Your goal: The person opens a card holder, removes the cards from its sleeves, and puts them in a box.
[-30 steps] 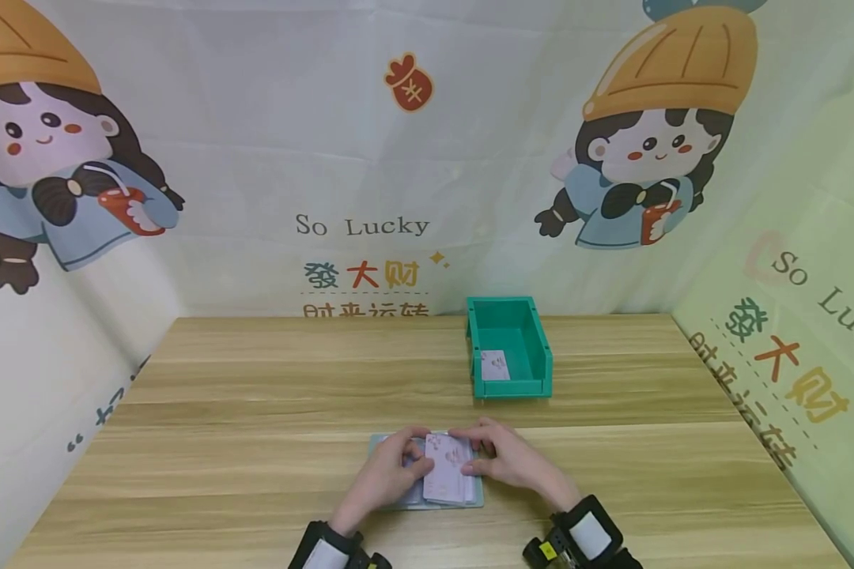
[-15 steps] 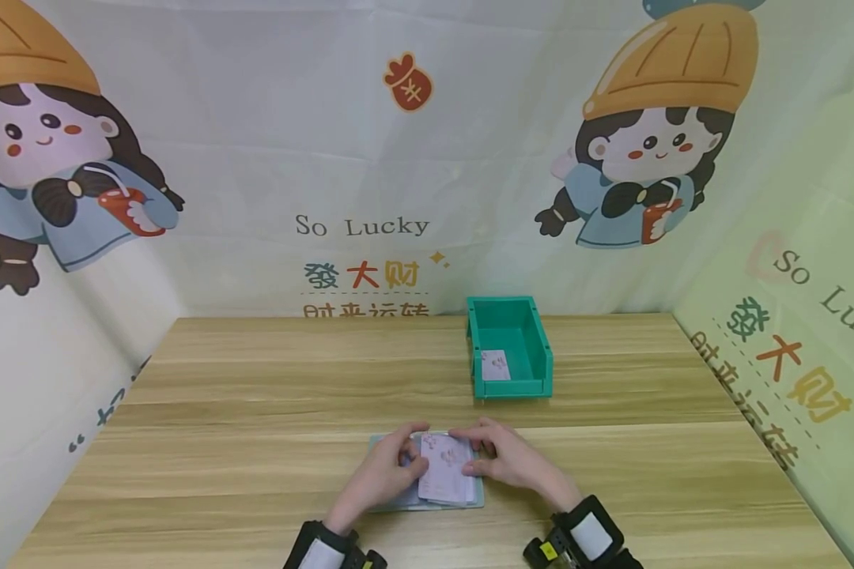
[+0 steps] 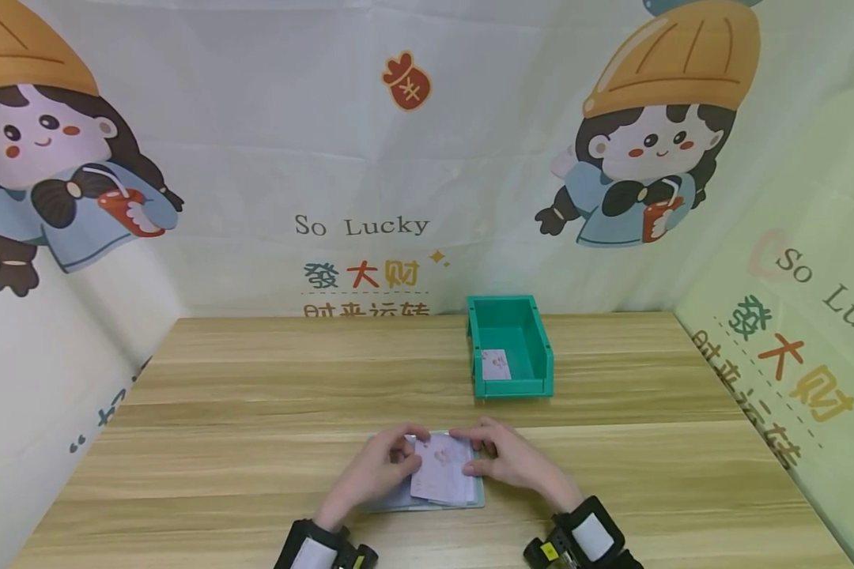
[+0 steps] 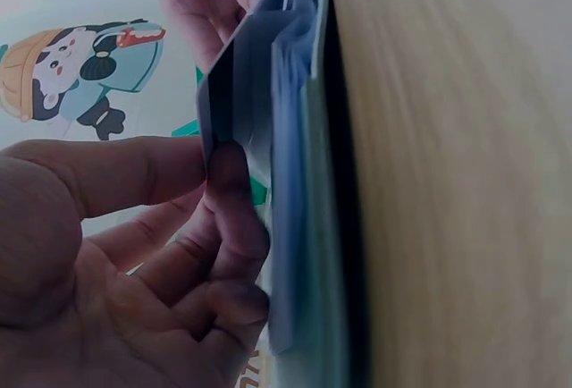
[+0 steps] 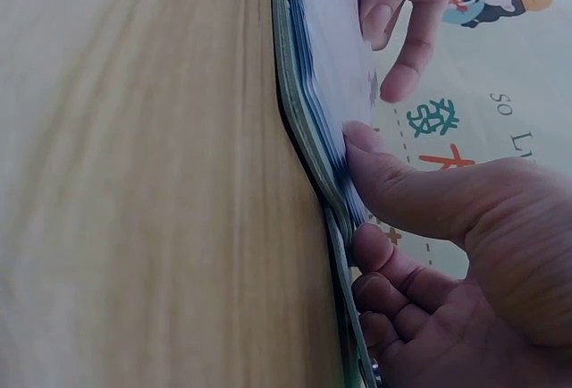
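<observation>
A thin card book (image 3: 478, 491) with a pale green cover and bluish clear sleeves lies spread on the table in the head view. Over its right half is a whitish card (image 3: 441, 470) printed with small pink figures. My left hand (image 3: 375, 474) pinches the card's left edge between thumb and finger. In the left wrist view that card (image 4: 219, 93) is bent up, standing off the sleeves (image 4: 284, 227). My right hand (image 3: 508, 457) holds the book's right edge; its thumb (image 5: 371, 164) presses on the pages, and its other fingers curl by the cover's edge.
A green open-fronted bin (image 3: 514, 389) stands behind the book, to the right. Inside it, a similar pink-printed card (image 3: 496, 365) lies at the front left. The wood-grain table (image 3: 256, 395) ends at a printed cloth backdrop (image 3: 256, 158).
My left hand has moved a little to the left, drawing the pinched card's edge with it. The right hand has stayed at the book's right edge.
</observation>
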Available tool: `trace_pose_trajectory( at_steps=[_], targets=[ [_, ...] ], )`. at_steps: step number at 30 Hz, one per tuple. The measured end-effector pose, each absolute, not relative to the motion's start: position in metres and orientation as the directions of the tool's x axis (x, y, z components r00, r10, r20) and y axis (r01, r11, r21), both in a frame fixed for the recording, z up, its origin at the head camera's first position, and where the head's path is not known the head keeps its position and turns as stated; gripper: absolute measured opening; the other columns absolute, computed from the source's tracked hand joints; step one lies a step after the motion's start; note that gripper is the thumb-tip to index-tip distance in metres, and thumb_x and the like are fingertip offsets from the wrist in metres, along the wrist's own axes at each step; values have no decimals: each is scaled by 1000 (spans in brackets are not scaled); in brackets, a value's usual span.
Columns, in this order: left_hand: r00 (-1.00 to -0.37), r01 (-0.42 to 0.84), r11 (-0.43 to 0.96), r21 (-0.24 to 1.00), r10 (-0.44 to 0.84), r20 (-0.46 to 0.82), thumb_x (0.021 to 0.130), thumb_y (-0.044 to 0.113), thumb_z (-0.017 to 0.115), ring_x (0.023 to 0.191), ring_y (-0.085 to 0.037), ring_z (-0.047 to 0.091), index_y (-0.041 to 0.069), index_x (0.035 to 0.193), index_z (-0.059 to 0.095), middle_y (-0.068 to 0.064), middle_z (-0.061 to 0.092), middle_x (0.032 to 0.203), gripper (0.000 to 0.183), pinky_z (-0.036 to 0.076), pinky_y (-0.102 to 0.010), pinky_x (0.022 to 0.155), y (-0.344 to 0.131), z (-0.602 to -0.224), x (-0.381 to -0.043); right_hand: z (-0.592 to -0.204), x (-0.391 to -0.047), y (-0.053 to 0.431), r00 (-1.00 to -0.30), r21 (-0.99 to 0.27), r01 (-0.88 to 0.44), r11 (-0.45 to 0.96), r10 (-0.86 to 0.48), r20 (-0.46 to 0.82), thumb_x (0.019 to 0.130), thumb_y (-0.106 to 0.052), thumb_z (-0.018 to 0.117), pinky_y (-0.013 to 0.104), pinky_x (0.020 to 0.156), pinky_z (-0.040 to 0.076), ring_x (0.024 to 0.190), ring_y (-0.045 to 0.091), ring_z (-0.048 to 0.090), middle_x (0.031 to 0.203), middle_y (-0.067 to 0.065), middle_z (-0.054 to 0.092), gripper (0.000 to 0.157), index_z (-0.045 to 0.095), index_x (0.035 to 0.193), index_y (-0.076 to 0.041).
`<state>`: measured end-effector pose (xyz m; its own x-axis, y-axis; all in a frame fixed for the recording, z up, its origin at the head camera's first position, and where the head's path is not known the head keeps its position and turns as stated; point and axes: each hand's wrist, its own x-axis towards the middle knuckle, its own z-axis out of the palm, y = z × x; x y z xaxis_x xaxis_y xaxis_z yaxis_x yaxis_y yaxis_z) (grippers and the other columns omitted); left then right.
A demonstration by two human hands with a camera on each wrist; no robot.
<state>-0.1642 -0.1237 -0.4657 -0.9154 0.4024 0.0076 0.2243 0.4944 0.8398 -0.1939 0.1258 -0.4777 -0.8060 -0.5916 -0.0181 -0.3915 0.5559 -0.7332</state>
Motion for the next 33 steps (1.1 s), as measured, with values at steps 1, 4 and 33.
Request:
trace_pose_trajectory(
  at_steps=[1, 4, 33],
  targets=[
    [-916, 222, 495, 840, 402, 5, 93, 5, 62, 70, -7, 49, 2, 120, 64, -1, 56, 81, 27, 38, -20, 63, -125, -465, -164, -478, -194, 126, -806, -733, -391, 556, -592, -18, 90, -21, 75, 21, 70, 34, 83, 10, 43, 94, 1, 50, 50, 62, 137, -7],
    [-918, 207, 494, 844, 396, -6, 92, 3, 62, 68, -6, 49, 2, 117, 64, 0, 56, 80, 25, 39, -20, 62, -128, -463, -165, -478, -194, 126, -804, -732, -395, 555, -594, -17, 90, -21, 75, 21, 69, 34, 83, 10, 43, 94, 1, 50, 50, 62, 137, -8],
    [-960, 125, 323, 938, 278, 33, 92, -6, 60, 59, -3, 49, -7, 127, 53, -14, 64, 80, 36, 41, -17, 58, -129, -455, -166, -476, -191, 124, -822, -759, -369, 537, -569, -3, 94, -19, 69, 21, 73, 38, 87, 10, 47, 98, 0, 57, 37, 64, 130, -8]
  ],
)
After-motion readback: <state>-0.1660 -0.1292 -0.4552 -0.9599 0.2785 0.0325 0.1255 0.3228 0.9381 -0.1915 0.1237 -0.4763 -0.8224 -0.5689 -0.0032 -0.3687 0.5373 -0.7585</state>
